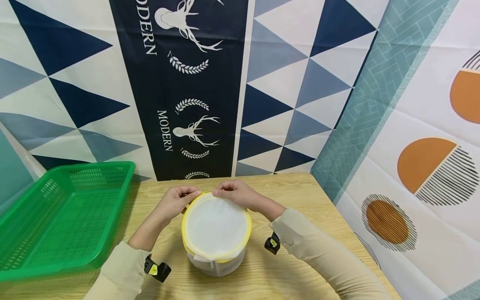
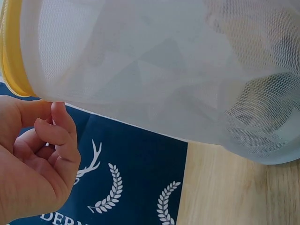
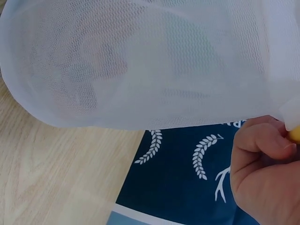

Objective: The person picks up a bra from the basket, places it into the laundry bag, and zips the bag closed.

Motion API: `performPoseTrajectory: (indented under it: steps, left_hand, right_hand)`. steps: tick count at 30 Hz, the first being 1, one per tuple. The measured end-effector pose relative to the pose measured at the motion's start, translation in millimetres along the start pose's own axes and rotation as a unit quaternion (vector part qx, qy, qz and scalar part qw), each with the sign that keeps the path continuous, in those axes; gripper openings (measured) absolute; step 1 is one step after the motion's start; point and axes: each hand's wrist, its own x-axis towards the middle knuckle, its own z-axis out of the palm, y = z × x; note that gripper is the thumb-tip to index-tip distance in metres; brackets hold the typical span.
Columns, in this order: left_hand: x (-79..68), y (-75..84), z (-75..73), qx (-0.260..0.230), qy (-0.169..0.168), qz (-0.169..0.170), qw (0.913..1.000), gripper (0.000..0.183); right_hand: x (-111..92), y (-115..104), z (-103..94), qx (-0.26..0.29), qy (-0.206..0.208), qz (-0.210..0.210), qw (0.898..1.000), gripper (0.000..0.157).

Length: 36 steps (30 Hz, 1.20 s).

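Observation:
A round white mesh laundry bag with yellow trim stands upright on the wooden table, its pale lid lying across the top. At the far left of its rim, my left hand pinches the edge between thumb and fingers. My right hand pinches the far rim a little to the right. In the left wrist view, the mesh wall fills the upper part, above curled fingers. Blurred dark and tan shapes show faintly through the mesh; what they are cannot be told. The right wrist view shows the yellow edge at the right fingertips.
A green plastic basket with perforated sides stands at the left of the table. Behind the table hangs a patterned cloth with triangles and deer heads. Another printed cloth borders the right side.

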Motion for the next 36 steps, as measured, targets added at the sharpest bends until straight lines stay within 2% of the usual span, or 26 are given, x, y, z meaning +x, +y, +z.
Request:
performPoseTrajectory:
  steps: [8, 15, 18, 24, 28, 36]
  left_hand:
    - [-0.5, 2.1, 2.0, -0.008, -0.009, 0.011, 0.9999, 0.032]
    - [0.3, 2.8, 3.7, 0.001, -0.013, 0.030, 0.9995, 0.031]
    - [-0.6, 3.5, 3.5, 0.007, -0.012, 0.027, 0.9995, 0.032]
    - [-1.1, 2.7, 2.4, 0.017, -0.008, 0.023, 0.9996, 0.031]
    - [-1.3, 2.3, 1.4, 0.016, -0.008, 0.020, 0.9996, 0.033]
    - [0.0, 1.7, 0.3, 0.024, -0.002, 0.019, 0.9995, 0.032]
  right_hand:
    - [-3, -8, 2.9, -0.014, -0.004, -0.001, 1.000, 0.023]
    - [-20, -37, 3.6, -0.016, -0.033, -0.007, 0.999, 0.022]
    - [-21, -40, 3.8, -0.030, -0.041, -0.014, 0.999, 0.022]
    - [-11, -27, 4.9, -0.035, -0.058, -0.022, 0.997, 0.021]
    - [-2, -14, 6.7, -0.035, -0.048, -0.028, 0.998, 0.022]
    - [1, -9, 5.1, -0.042, -0.040, -0.044, 0.997, 0.024]
